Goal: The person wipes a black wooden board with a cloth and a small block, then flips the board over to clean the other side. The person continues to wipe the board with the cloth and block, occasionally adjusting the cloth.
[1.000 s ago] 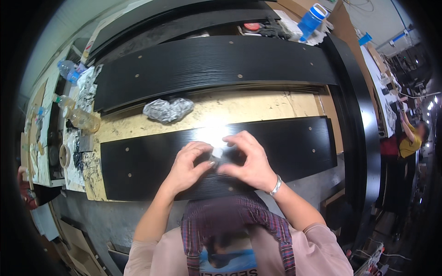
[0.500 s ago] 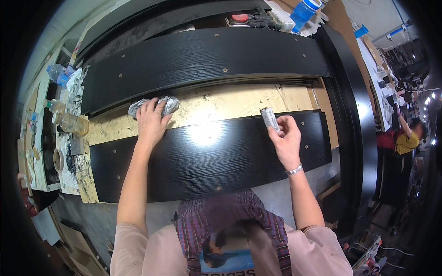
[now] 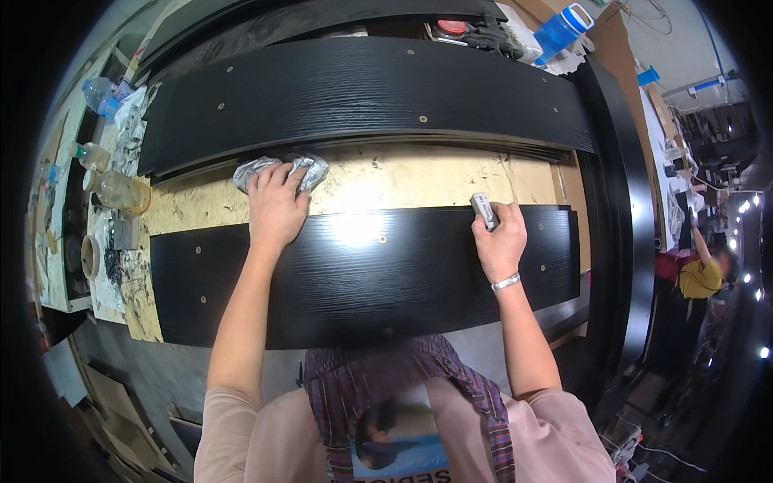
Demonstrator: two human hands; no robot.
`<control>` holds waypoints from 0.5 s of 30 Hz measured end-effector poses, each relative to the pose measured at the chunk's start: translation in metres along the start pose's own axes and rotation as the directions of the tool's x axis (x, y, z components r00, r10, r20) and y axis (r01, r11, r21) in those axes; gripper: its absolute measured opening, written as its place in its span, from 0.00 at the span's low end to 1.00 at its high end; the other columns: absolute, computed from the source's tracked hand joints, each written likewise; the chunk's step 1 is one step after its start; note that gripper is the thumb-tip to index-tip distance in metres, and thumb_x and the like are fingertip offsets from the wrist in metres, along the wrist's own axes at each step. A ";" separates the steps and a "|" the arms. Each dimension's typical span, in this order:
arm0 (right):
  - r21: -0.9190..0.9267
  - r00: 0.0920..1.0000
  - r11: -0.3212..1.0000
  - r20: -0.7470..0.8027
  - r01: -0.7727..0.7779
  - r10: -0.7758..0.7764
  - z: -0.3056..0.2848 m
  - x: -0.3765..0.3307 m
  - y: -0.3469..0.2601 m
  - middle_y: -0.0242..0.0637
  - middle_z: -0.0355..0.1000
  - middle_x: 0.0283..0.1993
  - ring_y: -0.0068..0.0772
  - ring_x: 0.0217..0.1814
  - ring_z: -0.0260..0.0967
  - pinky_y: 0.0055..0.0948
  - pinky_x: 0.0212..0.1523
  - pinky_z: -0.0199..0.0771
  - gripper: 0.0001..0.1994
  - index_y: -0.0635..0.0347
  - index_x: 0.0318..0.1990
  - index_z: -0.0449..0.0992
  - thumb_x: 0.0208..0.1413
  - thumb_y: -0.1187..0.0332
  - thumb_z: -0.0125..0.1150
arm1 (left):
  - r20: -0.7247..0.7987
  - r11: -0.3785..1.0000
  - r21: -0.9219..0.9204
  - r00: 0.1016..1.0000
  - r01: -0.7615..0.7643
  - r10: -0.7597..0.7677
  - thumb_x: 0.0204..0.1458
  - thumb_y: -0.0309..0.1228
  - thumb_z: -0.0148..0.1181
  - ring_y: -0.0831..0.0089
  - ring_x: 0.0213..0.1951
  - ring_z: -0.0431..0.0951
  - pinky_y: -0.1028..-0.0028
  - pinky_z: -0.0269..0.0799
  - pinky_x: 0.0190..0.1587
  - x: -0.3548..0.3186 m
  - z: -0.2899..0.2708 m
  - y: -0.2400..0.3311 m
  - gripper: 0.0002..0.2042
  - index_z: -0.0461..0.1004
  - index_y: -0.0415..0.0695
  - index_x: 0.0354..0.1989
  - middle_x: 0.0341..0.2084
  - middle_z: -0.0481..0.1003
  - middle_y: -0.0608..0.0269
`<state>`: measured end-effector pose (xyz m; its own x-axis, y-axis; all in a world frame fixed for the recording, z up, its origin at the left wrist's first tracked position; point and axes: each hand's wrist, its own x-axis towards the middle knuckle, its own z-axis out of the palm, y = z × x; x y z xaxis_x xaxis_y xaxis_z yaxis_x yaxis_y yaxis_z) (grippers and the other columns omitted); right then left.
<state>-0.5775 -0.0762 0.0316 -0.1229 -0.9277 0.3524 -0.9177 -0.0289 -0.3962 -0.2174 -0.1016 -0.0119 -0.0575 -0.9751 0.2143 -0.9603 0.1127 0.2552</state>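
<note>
A black board (image 3: 354,278) with wood grain and several small round fittings lies nearest me, its far edge over the pale wooden bench top (image 3: 370,183). My left hand (image 3: 275,201) rests its fingers on a crumpled grey rag (image 3: 312,169), in the gap between this board and a stack of similar black boards (image 3: 338,92). My right hand (image 3: 501,237) pinches a small grey-white block (image 3: 484,209), dark at its end, at the far edge of the near board. Whether the block touches the board I cannot tell.
Jars of yellowish liquid (image 3: 121,193) and a clear bottle (image 3: 101,97) stand at the left. A blue bottle (image 3: 561,34) and a red-lidded jar (image 3: 452,30) are at the far right. Tall black panels (image 3: 632,217) line the right side. Another person (image 3: 702,274) is beyond them.
My right hand has turned the block down toward the board's far edge. My left hand and the rag have shifted slightly right. The whole view has tilted a little.
</note>
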 end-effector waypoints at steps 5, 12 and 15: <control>0.266 0.962 0.943 0.125 0.203 -0.242 0.020 -0.019 -0.064 0.46 0.69 0.33 0.50 0.37 0.70 0.43 0.39 0.74 0.11 0.65 0.36 0.77 0.45 0.70 0.67 | 0.003 1.000 -0.021 1.000 0.007 -0.007 0.52 0.35 0.60 0.61 0.62 0.65 0.53 0.53 0.67 0.002 0.000 0.003 0.18 0.78 0.45 0.52 0.55 0.73 0.59; 0.049 0.989 0.998 0.147 0.028 -0.035 0.007 0.006 -0.022 0.46 0.70 0.33 0.50 0.35 0.71 0.42 0.38 0.73 0.11 0.66 0.36 0.78 0.44 0.74 0.67 | -0.007 0.999 -0.034 1.000 0.014 -0.015 0.52 0.35 0.60 0.61 0.62 0.66 0.56 0.54 0.67 0.000 -0.004 0.002 0.19 0.77 0.45 0.53 0.55 0.73 0.58; 0.182 0.971 0.980 0.208 0.075 -0.113 0.006 0.001 -0.036 0.44 0.70 0.33 0.49 0.35 0.71 0.40 0.37 0.72 0.11 0.66 0.37 0.79 0.44 0.73 0.67 | 0.015 0.999 -0.038 0.999 0.039 -0.038 0.54 0.36 0.59 0.62 0.63 0.65 0.53 0.53 0.68 0.000 -0.004 0.002 0.18 0.78 0.46 0.53 0.55 0.73 0.59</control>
<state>-0.5425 -0.0784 0.0410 0.0632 -0.9755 0.2107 -0.8404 -0.1659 -0.5160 -0.2181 -0.1007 -0.0079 -0.0249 -0.9813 0.1907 -0.9507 0.0822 0.2990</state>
